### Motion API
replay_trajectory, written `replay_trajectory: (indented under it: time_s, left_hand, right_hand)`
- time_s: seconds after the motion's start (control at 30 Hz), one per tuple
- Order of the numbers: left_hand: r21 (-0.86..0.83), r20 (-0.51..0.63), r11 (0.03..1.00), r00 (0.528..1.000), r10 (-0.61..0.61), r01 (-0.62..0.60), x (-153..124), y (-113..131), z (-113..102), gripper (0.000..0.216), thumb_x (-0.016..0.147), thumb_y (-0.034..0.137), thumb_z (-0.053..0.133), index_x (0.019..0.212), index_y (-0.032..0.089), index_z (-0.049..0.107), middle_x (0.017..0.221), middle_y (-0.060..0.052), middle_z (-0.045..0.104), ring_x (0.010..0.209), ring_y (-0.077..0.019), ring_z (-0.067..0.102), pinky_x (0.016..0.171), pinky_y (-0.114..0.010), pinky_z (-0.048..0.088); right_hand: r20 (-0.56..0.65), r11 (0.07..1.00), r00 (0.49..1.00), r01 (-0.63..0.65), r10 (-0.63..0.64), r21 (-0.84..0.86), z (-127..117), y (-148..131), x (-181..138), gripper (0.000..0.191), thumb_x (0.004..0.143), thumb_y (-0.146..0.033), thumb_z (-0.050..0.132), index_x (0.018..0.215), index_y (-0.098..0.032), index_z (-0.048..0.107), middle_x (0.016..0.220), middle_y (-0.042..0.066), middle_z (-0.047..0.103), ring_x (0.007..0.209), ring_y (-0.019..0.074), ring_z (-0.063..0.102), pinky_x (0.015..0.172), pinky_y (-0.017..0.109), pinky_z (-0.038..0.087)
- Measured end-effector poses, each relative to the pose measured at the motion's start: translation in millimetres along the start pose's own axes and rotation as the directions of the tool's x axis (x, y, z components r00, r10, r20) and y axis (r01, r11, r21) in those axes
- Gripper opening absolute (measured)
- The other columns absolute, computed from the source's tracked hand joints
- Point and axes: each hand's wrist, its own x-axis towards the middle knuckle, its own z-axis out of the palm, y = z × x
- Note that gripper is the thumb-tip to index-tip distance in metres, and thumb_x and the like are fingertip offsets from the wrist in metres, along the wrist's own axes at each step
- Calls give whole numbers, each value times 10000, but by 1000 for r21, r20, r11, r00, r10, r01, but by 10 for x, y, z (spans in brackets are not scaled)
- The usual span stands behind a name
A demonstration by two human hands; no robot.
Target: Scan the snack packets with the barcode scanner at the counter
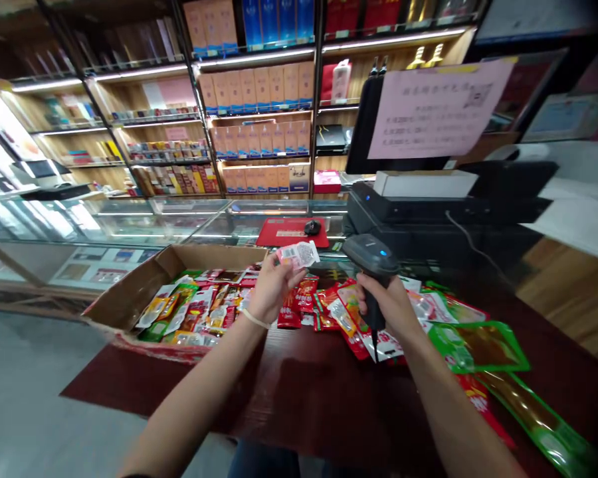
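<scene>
My left hand point(270, 289) is closed on a small snack packet point(299, 254), holding it up with its white back label turned toward me. My right hand point(386, 304) grips the handle of a black barcode scanner point(371, 255), whose head with a blue light sits just right of the packet, a short gap between them. Below both hands several red and green snack packets point(339, 309) lie spread on a dark red table point(299, 392).
An open cardboard box point(129, 299) full of snack packets stands at my left on the table. Larger green packets point(473, 345) lie at the right. A black register with a screen point(428, 206) stands behind. Glass counters point(154, 226) and product shelves point(259, 99) fill the back.
</scene>
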Motion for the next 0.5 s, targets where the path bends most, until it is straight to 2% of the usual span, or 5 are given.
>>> replay_trajectory:
  time_s: [0.13, 0.2, 0.27, 0.37, 0.5]
  left_hand:
    - [45, -13, 993, 994, 108, -107, 70, -765, 62, 341, 795, 225, 691, 1091, 201, 523, 1129, -66, 686, 1044, -171, 683, 995, -369, 537]
    - [139, -34, 979, 987, 158, -152, 130, -1130, -28, 339, 798, 295, 703, 1081, 191, 549, 1171, -84, 676, 1088, -188, 667, 991, -361, 533]
    - [168, -90, 977, 984, 151, -135, 192, -1407, -161, 358, 786, 352, 719, 1063, 189, 560, 1176, -94, 681, 1090, -200, 670, 967, -359, 543]
    - [154, -110, 983, 987, 117, -100, 260, -1608, -339, 425, 762, 401, 748, 1086, 185, 579, 1171, -103, 696, 1070, -206, 684, 949, -350, 551]
    - [152, -106, 984, 989, 107, -90, 275, -1610, -423, 483, 771, 436, 737, 1148, 174, 588, 1211, -113, 691, 1092, -218, 682, 956, -356, 550]
  right_hand:
    - [-5, 999, 999, -48, 48, 3, -298, 257, -74, 411, 759, -513, 765, 654, -200, 522, 530, -51, 506, 391, 93, 471, 401, 234, 422]
    - [-1, 998, 998, -69, 69, -12, -392, 379, -114, 407, 751, -514, 771, 664, -202, 524, 539, -45, 521, 398, 98, 485, 397, 230, 407]
    - [-7, 993, 994, -113, 113, -21, -432, 471, -150, 402, 751, -534, 759, 685, -210, 530, 526, -44, 526, 379, 98, 465, 377, 232, 389]
    - [41, 987, 987, -157, 158, -35, -407, 547, -206, 384, 774, -525, 743, 699, -224, 517, 520, -46, 525, 372, 99, 456, 377, 236, 391]
    - [137, 971, 963, -224, 234, -84, -312, 624, -275, 338, 781, -502, 746, 822, -241, 534, 530, -62, 544, 374, 110, 477, 382, 238, 403]
